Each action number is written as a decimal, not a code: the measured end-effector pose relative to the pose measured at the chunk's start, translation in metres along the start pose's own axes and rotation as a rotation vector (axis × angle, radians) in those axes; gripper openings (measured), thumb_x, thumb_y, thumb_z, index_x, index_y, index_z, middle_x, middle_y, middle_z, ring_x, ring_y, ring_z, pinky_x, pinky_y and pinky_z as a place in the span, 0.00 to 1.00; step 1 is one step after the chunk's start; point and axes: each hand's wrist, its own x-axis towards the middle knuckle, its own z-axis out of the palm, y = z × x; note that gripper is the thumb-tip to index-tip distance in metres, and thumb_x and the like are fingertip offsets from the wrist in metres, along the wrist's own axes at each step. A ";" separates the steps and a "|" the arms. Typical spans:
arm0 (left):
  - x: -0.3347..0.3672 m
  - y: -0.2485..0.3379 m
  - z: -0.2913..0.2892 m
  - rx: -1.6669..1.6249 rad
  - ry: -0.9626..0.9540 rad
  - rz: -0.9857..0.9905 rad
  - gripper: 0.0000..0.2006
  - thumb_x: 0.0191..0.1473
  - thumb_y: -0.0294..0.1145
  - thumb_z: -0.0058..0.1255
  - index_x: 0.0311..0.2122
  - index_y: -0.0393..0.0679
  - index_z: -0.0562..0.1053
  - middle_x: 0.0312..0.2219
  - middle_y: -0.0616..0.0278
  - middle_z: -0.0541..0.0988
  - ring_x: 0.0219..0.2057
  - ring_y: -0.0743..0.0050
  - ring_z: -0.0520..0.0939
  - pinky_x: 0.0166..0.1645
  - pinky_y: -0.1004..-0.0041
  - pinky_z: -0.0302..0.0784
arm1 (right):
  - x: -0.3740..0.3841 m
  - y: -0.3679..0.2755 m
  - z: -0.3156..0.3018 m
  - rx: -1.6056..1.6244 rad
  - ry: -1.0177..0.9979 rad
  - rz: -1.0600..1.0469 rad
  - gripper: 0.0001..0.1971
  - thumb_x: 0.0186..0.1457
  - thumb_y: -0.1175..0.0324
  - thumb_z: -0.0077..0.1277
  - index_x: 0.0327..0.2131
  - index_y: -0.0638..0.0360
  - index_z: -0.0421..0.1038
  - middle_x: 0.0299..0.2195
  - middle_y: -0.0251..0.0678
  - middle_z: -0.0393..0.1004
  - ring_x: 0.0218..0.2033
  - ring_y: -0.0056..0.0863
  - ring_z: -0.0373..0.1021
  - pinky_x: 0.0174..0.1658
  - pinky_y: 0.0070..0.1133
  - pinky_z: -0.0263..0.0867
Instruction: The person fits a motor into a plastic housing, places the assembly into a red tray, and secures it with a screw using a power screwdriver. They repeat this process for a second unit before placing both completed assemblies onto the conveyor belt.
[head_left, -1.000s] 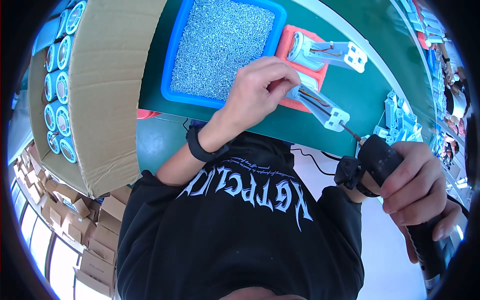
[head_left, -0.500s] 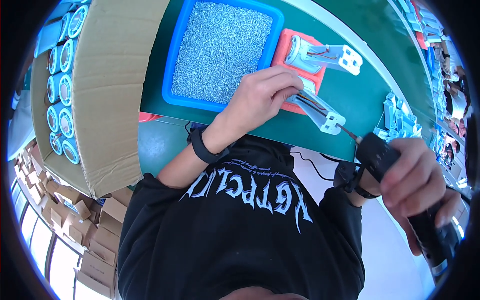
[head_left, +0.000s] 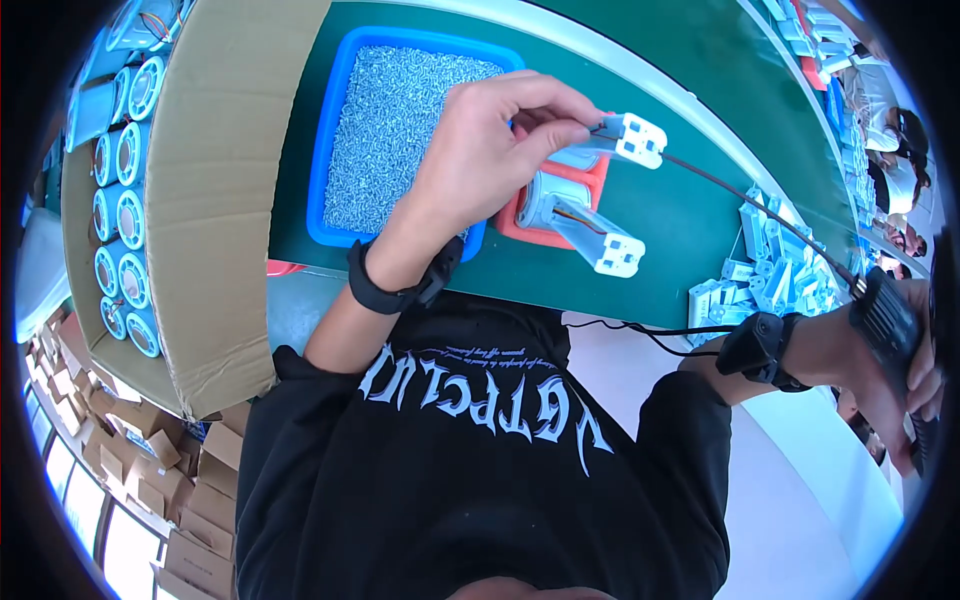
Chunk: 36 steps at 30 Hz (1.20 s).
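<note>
My left hand [head_left: 490, 140] reaches over the blue tray, thumb and fingers pinched on the arm of the far white plastic part [head_left: 640, 141], beside its dark wires. In my right hand [head_left: 880, 370], at the far right, is a black electric screwdriver [head_left: 885, 315]. Its long thin bit [head_left: 745, 200] stretches leftward to the square-holed end of that far part. A second white part [head_left: 618, 254], with a round body and wires along its arm, lies nearer in the red fixture [head_left: 535, 237]. My left hand hides some of the fixture and the far part's body.
A blue tray [head_left: 318, 190] of small metal screws sits left on the green table [head_left: 690, 255]. White plastic pieces [head_left: 765, 270] are heaped at right. A cardboard box [head_left: 225, 200] of round white units [head_left: 130, 155] stands at left. A black cable [head_left: 640, 327] runs below the table edge.
My left hand has shifted from the nearer part to the farther one. The screwdriver bit has also moved from the nearer part's end to the farther one's. The whole view has shifted somewhat.
</note>
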 end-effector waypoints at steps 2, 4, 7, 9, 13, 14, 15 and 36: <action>0.002 -0.009 0.006 -0.295 -0.058 -0.104 0.07 0.48 0.20 0.57 0.34 0.38 0.79 0.29 0.59 0.82 0.29 0.75 0.82 0.35 0.77 0.77 | 0.007 -0.004 -0.013 0.031 -0.179 0.152 0.25 0.54 0.42 0.43 0.37 0.56 0.66 0.20 0.23 0.63 0.15 0.14 0.61 0.18 0.15 0.63; 0.003 -0.014 0.011 -0.442 -0.086 -0.158 0.07 0.48 0.20 0.57 0.34 0.37 0.79 0.30 0.59 0.82 0.31 0.77 0.82 0.36 0.77 0.78 | 0.016 -0.007 -0.026 0.093 -0.534 0.463 0.25 0.53 0.42 0.44 0.38 0.56 0.66 0.20 0.23 0.64 0.14 0.14 0.61 0.17 0.16 0.62; 0.003 -0.017 0.017 -0.602 -0.109 -0.292 0.06 0.48 0.18 0.56 0.34 0.35 0.78 0.31 0.58 0.82 0.33 0.75 0.82 0.40 0.77 0.79 | 0.010 0.000 -0.020 0.186 -0.430 0.460 0.24 0.53 0.43 0.44 0.39 0.56 0.66 0.20 0.23 0.63 0.14 0.15 0.61 0.18 0.17 0.63; 0.002 -0.020 0.020 -0.572 -0.105 -0.279 0.06 0.49 0.17 0.55 0.34 0.35 0.78 0.31 0.58 0.82 0.33 0.74 0.83 0.40 0.77 0.79 | 0.006 0.003 -0.017 0.233 -0.375 0.458 0.24 0.53 0.44 0.44 0.39 0.56 0.67 0.20 0.23 0.63 0.14 0.15 0.61 0.18 0.17 0.63; 0.002 -0.021 0.020 -0.443 -0.097 -0.251 0.06 0.49 0.17 0.54 0.34 0.36 0.78 0.31 0.57 0.81 0.34 0.73 0.83 0.41 0.76 0.79 | 0.006 0.006 -0.020 0.150 -0.132 0.203 0.24 0.54 0.44 0.43 0.41 0.56 0.66 0.20 0.24 0.63 0.14 0.16 0.62 0.18 0.19 0.65; 0.001 -0.021 0.019 -0.372 -0.100 -0.256 0.06 0.49 0.17 0.54 0.34 0.36 0.78 0.31 0.57 0.81 0.33 0.73 0.83 0.41 0.77 0.79 | 0.011 0.000 -0.027 0.181 -0.155 0.226 0.23 0.53 0.44 0.45 0.39 0.55 0.67 0.19 0.24 0.64 0.14 0.16 0.63 0.19 0.18 0.65; 0.001 -0.020 0.019 -0.302 -0.109 -0.262 0.06 0.49 0.17 0.54 0.34 0.36 0.78 0.31 0.57 0.81 0.33 0.73 0.83 0.41 0.77 0.79 | 0.009 -0.002 -0.027 0.206 -0.177 0.248 0.22 0.52 0.44 0.46 0.37 0.55 0.67 0.19 0.24 0.65 0.15 0.16 0.63 0.19 0.18 0.66; -0.005 -0.023 0.020 -0.551 -0.071 -0.160 0.08 0.48 0.15 0.52 0.34 0.35 0.78 0.29 0.59 0.82 0.32 0.77 0.82 0.39 0.78 0.78 | -0.019 0.035 -0.013 0.409 -0.373 0.571 0.24 0.54 0.46 0.45 0.43 0.57 0.66 0.20 0.26 0.62 0.14 0.19 0.62 0.19 0.23 0.67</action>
